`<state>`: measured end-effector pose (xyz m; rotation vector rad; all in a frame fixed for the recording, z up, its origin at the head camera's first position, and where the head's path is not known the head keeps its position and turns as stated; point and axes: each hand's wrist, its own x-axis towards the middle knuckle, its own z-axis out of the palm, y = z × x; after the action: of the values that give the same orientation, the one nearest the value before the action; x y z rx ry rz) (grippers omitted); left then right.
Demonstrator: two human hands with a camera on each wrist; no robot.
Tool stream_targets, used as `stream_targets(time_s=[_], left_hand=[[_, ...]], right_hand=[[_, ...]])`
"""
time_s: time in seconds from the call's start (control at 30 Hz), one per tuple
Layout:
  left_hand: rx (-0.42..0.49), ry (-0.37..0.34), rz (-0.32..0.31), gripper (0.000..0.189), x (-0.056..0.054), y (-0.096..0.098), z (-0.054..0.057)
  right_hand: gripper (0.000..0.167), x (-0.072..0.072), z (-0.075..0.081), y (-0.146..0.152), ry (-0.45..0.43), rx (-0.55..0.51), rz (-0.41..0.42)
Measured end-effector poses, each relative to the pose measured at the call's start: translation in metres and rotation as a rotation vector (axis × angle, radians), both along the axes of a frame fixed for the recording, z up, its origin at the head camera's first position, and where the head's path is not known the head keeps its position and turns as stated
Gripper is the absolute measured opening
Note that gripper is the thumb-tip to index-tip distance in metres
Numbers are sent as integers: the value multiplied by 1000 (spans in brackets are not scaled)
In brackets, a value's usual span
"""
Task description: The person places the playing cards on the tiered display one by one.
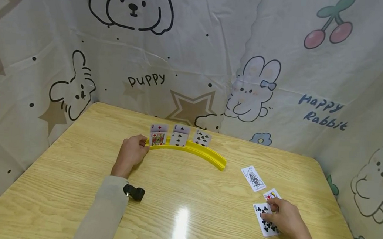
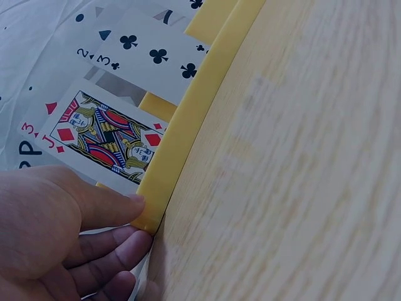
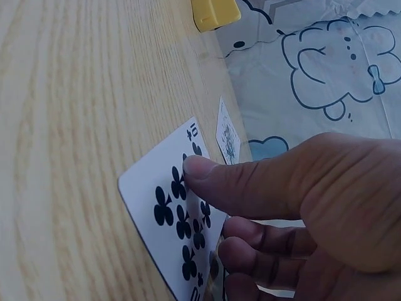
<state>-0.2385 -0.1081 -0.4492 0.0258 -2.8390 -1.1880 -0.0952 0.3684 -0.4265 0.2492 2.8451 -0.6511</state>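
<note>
A curved yellow card holder point(image 1: 205, 155) stands near the back of the table, playing cards upright in it. My left hand point(image 1: 132, 153) grips its left end between thumb and fingers. Closest to that hand is the jack of diamonds point(image 2: 103, 135), with another red card behind it. Beside it stands the three of clubs point(image 2: 153, 56), a spade card behind, and further right another clubs card point(image 1: 202, 138). My right hand point(image 1: 286, 217) pinches the ten of clubs point(image 3: 169, 207), thumb on its face. A red-heart face card point(image 1: 269, 194) lies partly hidden beyond that hand.
A joker card point(image 1: 253, 178) lies face up on the wooden table point(image 1: 189, 193), between the holder's right end and my right hand. A patterned cloth point(image 1: 189, 52) hangs behind the table and along its sides.
</note>
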Motion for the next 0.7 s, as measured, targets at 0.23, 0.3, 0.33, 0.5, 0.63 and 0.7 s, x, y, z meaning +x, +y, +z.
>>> stream_targets(time_s=[0.23,0.3,0.33,0.5,0.63,0.7], left_hand=[[1,-12,6,35,1,1,2],[2,-14,8,35,1,1,2],[3,-15,8,35,1,1,2],[7,-14,5,35,2,1,3],[9,-16,4,36,2,1,3],[11,-19,3,36,2,1,3]], right_hand=[[55,0,0,-2,-13,-31,-43],[53,1,0,-3,11,-35,-43],[51,1,0,-3,23,-37,-41],[41,2,1,-6,58,-53,-57],[36,2,4,-8,91,-72,-49],[34,2,6,-8,105,-70,-34]])
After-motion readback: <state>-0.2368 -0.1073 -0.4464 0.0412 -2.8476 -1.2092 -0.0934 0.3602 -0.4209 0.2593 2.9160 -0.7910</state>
